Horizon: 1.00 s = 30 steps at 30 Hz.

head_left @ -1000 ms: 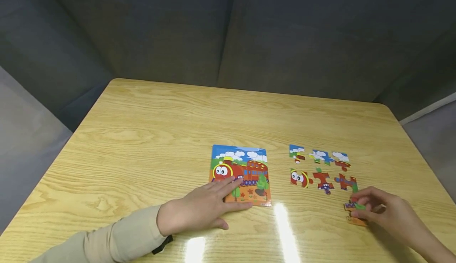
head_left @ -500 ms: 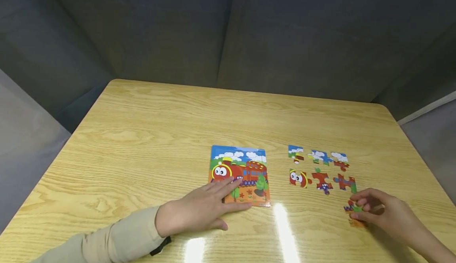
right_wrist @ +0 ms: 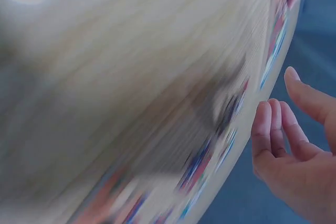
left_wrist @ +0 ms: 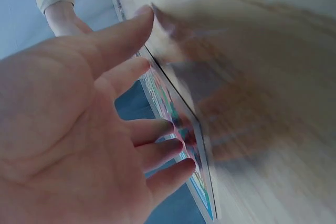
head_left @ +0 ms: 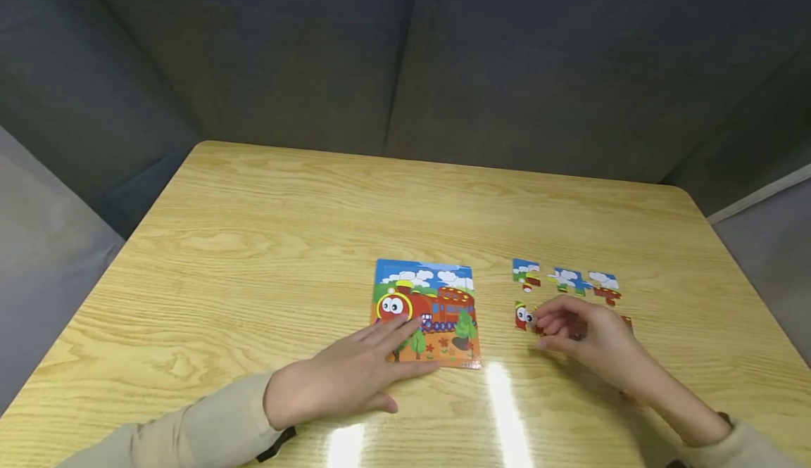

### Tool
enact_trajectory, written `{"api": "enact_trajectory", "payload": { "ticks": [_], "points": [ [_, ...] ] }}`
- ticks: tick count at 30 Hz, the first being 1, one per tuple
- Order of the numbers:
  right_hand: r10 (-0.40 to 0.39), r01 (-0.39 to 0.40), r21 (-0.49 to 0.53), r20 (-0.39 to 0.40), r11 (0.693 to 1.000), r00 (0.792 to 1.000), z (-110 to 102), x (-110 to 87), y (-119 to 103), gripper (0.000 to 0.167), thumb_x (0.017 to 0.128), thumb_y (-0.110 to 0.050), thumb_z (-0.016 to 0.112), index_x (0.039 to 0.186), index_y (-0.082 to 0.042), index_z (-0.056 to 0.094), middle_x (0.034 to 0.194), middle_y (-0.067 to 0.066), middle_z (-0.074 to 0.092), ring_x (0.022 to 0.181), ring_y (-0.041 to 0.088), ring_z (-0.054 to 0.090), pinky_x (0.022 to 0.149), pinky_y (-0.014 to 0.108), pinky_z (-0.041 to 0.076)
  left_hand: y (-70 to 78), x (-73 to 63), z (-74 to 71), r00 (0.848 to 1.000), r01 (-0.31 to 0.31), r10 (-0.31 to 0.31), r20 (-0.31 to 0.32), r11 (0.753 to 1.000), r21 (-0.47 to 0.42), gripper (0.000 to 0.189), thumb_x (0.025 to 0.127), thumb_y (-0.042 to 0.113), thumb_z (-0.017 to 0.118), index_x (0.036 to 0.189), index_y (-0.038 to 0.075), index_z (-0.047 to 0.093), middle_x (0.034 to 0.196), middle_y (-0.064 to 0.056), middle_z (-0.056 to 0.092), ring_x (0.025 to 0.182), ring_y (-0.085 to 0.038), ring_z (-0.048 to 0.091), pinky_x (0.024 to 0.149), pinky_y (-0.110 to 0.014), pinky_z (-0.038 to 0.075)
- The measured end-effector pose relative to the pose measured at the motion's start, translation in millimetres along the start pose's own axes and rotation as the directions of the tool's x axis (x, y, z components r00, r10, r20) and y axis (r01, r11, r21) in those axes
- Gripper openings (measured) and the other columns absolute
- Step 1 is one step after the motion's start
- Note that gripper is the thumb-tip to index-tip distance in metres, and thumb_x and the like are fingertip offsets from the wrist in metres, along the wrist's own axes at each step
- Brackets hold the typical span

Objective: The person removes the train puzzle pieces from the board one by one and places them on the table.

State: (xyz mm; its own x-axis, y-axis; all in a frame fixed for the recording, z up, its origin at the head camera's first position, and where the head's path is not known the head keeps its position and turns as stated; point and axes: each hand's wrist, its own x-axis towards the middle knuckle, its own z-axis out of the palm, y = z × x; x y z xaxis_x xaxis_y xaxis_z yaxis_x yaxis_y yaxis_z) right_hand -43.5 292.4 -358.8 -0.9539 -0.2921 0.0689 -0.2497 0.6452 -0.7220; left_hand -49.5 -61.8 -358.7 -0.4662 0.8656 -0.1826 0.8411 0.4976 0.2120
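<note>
A square train jigsaw puzzle (head_left: 443, 299) lies on the table, its picture facing up. My left hand (head_left: 345, 373) rests its spread, straight fingers on the puzzle's lower left part; the left wrist view shows those fingertips at its edge. To the right lie loose jigsaw pieces, with a cloud piece (head_left: 568, 279) in the upper row. My right hand (head_left: 592, 331) hovers over the lower row, thumb apart from its loosely curled fingers and nothing between them in the right wrist view. By its fingertips is the piece with eyes (head_left: 522, 315). The hand and forearm hide most other pieces.
The wooden table (head_left: 272, 243) has rounded far corners. Dark grey cloth (head_left: 285, 53) hangs behind its far edge, with lighter panels at both sides. Light reflections streak the front of the tabletop.
My right hand has left the lower-right piece it was touching and moved left and up, to beside the piece with eyes. The left hand has slid back very slightly toward the lower left.
</note>
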Motion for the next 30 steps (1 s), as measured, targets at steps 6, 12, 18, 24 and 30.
{"api": "enact_trajectory", "payload": {
  "ticks": [6,12,18,24,30],
  "points": [
    [0.033,-0.054,0.172,0.121,0.984,0.992,33,32.2,-27,0.033,0.077,0.000,0.080,0.106,0.006,0.066,0.097,0.012,0.068,0.080,0.015,0.065,0.071,0.025,0.056,-0.8,-8.9,1.9,1.000,0.023,-0.023,-0.007,1.000,-0.017,0.073,0.090,0.044,0.065,0.154,0.032,0.032,0.161,-0.019,0.015,0.147,-0.035,0.017,0.114,-0.045,0.029],
    [0.047,-0.068,0.121,0.169,0.990,0.984,64,49.7,-48,0.034,0.076,-0.008,0.084,0.104,0.003,0.068,0.095,0.009,0.069,0.076,0.015,0.064,0.066,0.025,0.055,-2.2,-17.6,2.7,0.999,0.034,-0.034,-0.025,0.999,-0.003,0.076,0.088,0.045,0.068,0.154,0.030,0.034,0.160,-0.021,0.017,0.147,-0.034,0.018,0.112,-0.045,0.031],
    [0.049,-0.042,-0.051,0.150,0.998,0.988,83,55.9,-62,0.036,0.070,-0.020,0.090,0.094,-0.005,0.069,0.083,0.000,0.062,0.068,0.012,0.053,0.059,0.023,0.046,-3.0,-20.8,5.3,0.998,0.038,-0.037,-0.041,0.999,0.020,0.077,0.086,0.047,0.067,0.154,0.028,0.036,0.159,-0.023,0.018,0.146,-0.035,0.020,0.111,-0.045,0.034],
    [0.081,-0.064,-0.118,0.150,0.991,0.985,90,60.6,-69,0.036,0.067,-0.015,0.092,0.086,-0.006,0.063,0.078,0.000,0.054,0.065,0.011,0.048,0.058,0.023,0.043,-3.0,-20.8,7.0,0.998,0.041,-0.039,-0.050,0.999,0.035,0.077,0.086,0.048,0.067,0.153,0.029,0.036,0.159,-0.023,0.019,0.146,-0.035,0.021,0.110,-0.045,0.035],
    [0.076,-0.063,-0.088,0.161,0.994,0.984,89,62.6,-69,0.038,0.068,-0.012,0.091,0.086,-0.006,0.058,0.075,-0.001,0.056,0.065,0.011,0.050,0.059,0.023,0.045,-3.0,-19.8,7.5,0.998,0.044,-0.042,-0.039,0.998,0.034,0.075,0.087,0.048,0.067,0.153,0.029,0.037,0.159,-0.023,0.018,0.146,-0.035,0.020,0.110,-0.045,0.035]
  ]
}}
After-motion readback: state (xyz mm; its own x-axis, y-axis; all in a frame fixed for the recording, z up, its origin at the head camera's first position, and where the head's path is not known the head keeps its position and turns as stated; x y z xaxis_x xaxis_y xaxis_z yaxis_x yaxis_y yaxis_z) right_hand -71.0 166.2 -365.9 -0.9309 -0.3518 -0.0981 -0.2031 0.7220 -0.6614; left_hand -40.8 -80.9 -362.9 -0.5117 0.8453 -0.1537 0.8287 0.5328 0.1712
